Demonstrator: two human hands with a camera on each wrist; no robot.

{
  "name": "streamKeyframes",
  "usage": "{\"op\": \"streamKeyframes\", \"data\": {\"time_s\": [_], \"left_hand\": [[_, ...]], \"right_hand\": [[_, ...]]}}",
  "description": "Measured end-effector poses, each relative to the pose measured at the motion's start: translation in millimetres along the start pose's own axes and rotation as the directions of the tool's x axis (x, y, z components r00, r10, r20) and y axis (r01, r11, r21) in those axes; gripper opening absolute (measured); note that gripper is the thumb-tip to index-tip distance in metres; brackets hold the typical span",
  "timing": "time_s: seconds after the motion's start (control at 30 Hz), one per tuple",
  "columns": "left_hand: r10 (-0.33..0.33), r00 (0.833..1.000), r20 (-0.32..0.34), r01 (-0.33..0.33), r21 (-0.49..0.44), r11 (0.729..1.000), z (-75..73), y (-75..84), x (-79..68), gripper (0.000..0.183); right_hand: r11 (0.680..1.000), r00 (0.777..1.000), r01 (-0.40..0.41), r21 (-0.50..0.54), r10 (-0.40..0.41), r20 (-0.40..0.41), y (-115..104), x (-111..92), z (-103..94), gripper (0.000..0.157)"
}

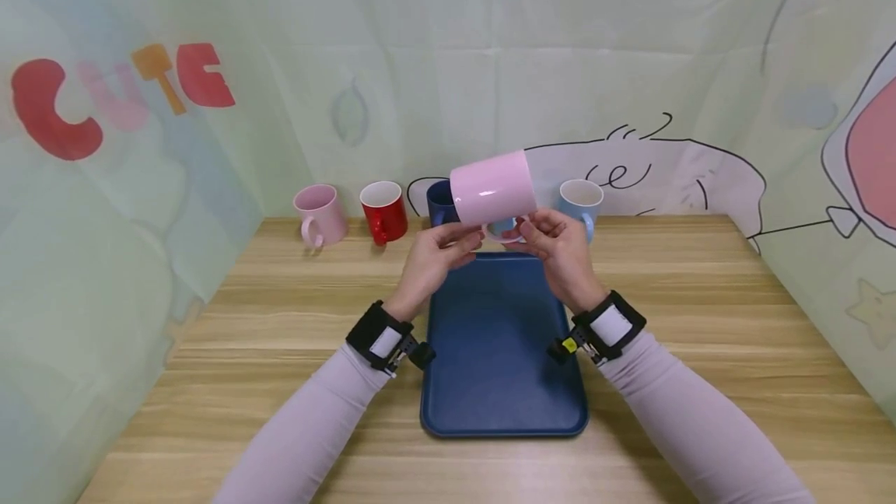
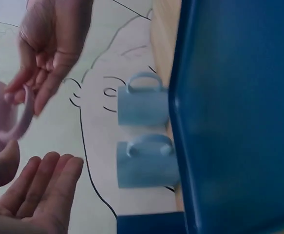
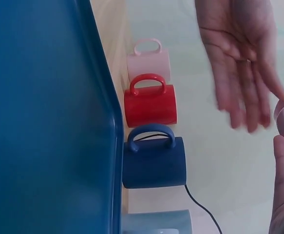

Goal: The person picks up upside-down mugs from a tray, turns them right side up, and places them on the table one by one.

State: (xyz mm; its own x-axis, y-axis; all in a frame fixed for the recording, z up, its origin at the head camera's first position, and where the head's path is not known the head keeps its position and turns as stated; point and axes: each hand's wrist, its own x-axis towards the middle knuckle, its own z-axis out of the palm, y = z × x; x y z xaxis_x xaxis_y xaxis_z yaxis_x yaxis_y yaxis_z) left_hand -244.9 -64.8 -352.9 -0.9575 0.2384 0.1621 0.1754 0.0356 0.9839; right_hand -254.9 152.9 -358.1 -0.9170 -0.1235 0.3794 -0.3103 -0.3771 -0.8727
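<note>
A glossy pink mug (image 1: 493,189) is held up lying on its side above the far end of a dark blue tray (image 1: 504,348). My right hand (image 1: 560,251) pinches its handle between thumb and fingers, as the left wrist view also shows. Close under the mug's other end is my left hand (image 1: 437,263), its fingers extended. In the right wrist view, that hand's thumb reaches right up to the mug while its fingers point past it.
Along the wall stand a second pink mug (image 1: 325,216), a red mug (image 1: 388,216), a dark blue mug (image 1: 437,201) and two light blue mugs, one (image 1: 581,193) at the right, the other (image 2: 146,165) mostly hidden behind the held mug in the head view. A patterned cloth hangs behind.
</note>
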Motion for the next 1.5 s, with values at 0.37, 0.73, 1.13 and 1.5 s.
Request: {"op": "streamKeyframes", "data": {"time_s": [0.37, 0.73, 1.13, 1.5], "left_hand": [[-0.108, 0.992, -0.061, 0.122, 0.3, 0.946, -28.0, -24.9, -7.7, 0.044], [-0.177, 0.979, -0.103, 0.203, 0.621, 0.757, -39.6, -48.9, -6.2, 0.06], [-0.247, 0.969, -0.021, 0.209, 0.604, 0.769, -40.1, -61.1, -6.6, 0.05], [-0.296, 0.954, -0.052, 0.26, 0.637, 0.726, -37.6, -57.0, -5.7, 0.055]], "right_hand": [[0.999, 0.999, 0.045, 0.006, -0.045, -0.01, -6.4, 1.9, -9.5, 0.018], [0.998, 0.995, 0.056, 0.014, -0.055, -0.079, -16.7, 6.4, -24.6, 0.013], [0.999, 0.985, 0.051, -0.007, -0.052, -0.164, -25.2, 8.2, -51.3, 0.009], [0.996, 0.965, 0.09, 0.013, -0.084, -0.248, -40.5, 12.4, -86.7, 0.009]]}}
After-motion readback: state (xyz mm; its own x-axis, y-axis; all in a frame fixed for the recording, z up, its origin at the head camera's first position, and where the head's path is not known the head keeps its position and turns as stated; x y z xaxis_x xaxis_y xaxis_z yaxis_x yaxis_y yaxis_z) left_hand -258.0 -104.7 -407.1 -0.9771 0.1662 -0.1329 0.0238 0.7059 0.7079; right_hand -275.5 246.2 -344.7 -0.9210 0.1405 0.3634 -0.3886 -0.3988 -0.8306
